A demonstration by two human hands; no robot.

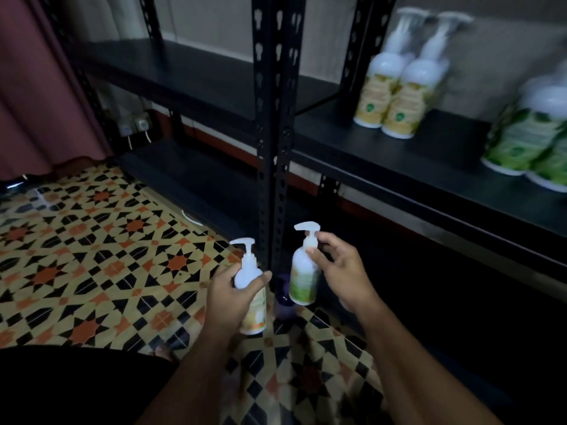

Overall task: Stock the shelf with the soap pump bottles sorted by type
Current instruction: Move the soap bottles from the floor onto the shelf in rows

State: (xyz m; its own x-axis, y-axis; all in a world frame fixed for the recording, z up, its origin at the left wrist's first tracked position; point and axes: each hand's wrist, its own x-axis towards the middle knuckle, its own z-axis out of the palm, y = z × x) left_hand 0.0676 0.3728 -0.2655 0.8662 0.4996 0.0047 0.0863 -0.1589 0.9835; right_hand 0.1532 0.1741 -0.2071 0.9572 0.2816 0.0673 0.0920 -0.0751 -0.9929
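White pump bottles, orange-label bottle (250,289) gripped in left hand (228,297), green-label bottle (303,277) pinched by right hand (340,271)

two white pump bottles are held above the tiled floor: an orange-label bottle (252,297) upright, a green-label bottle (304,274) slightly tilted. on the black shelf (399,161) stand two yellow-label bottles (395,87) and green-label ones (534,139) (blurred), well apart.
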